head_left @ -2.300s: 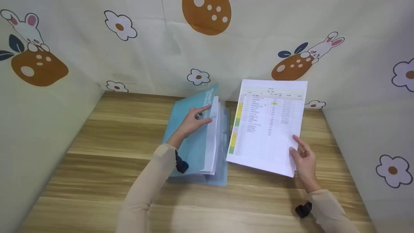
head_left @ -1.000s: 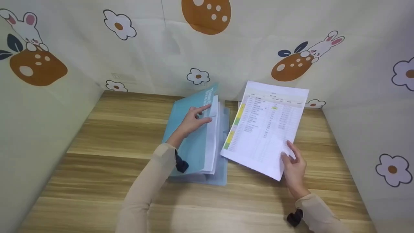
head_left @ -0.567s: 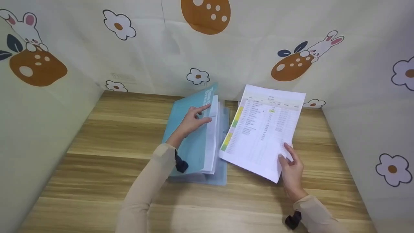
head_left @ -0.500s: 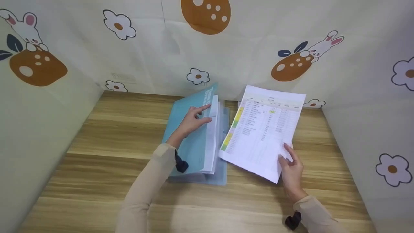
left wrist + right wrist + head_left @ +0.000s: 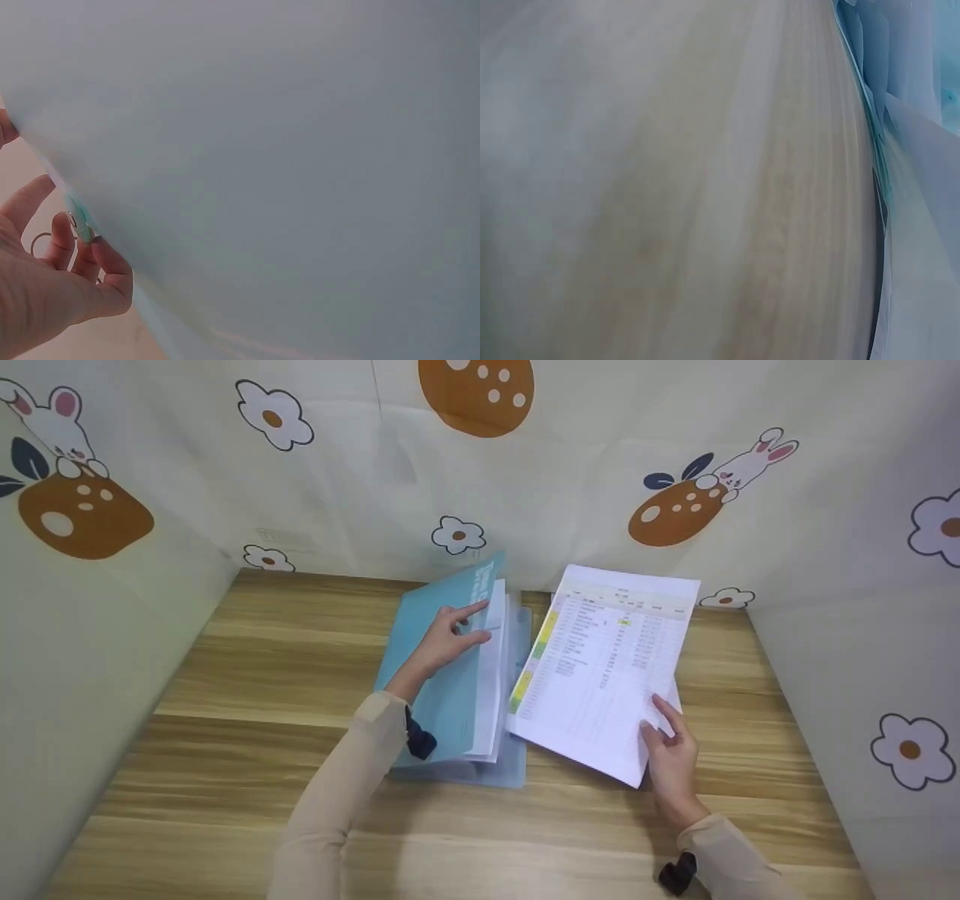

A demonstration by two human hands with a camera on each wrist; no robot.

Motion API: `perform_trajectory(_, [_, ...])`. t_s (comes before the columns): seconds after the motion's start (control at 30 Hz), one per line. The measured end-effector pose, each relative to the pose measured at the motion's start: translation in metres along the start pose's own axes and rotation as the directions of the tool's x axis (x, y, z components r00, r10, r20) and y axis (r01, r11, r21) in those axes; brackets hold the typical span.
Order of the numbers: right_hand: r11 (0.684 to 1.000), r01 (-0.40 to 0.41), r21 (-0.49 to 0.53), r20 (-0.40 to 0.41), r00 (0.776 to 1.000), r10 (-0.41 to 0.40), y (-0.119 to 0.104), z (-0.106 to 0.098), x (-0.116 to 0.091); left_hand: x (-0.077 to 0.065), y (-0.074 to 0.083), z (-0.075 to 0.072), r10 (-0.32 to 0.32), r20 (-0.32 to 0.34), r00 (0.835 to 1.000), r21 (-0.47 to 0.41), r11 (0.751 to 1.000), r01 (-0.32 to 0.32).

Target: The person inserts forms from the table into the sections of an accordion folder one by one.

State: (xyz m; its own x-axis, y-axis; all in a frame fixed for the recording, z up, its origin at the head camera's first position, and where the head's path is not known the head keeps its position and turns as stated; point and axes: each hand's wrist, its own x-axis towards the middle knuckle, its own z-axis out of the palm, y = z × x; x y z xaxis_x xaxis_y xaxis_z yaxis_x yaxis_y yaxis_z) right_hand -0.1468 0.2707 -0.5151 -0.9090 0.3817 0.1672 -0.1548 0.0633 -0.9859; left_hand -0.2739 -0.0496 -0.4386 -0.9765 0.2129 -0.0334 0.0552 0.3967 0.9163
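Note:
A blue folder (image 5: 450,690) stands partly opened, with white sheets (image 5: 489,697) showing inside its raised cover. My left hand (image 5: 442,643) holds the cover near its free edge, index finger and thumb reaching past it; the left wrist view shows that hand (image 5: 67,277) with curled fingers at the edge of a bluish sheet. To the right of the folder, my right hand (image 5: 675,761) pinches a printed sheet (image 5: 600,675) by its lower right edge. This sheet carries a table and coloured left strips, and its lower left corner overlaps the folder. The right wrist view hides that hand.
Under the printed sheet, another white sheet (image 5: 672,690) peeks out at the right. A wooden tabletop (image 5: 247,660) carries everything, and a patterned fabric wall (image 5: 345,472) rises behind and at both sides. Each wrist wears a small black device (image 5: 421,742).
My right hand has moved left and toward me with the printed sheet, which has tilted and come down closer to the folder. My left hand and the folder stay in place.

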Motion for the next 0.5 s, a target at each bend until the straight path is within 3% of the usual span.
perform_trajectory(0.43, [0.994,-0.066,-0.083,0.067,0.995,0.072,0.0,0.008,-0.001,0.0,0.001,-0.001,0.0,0.005,1.0,0.025,1.0,0.0])
perform_trajectory(0.5, [0.995,-0.052,-0.081,0.085,0.995,0.059,0.011,0.006,0.002,0.0,0.001,-0.001,0.003,0.005,1.0,0.024,1.0,-0.003])
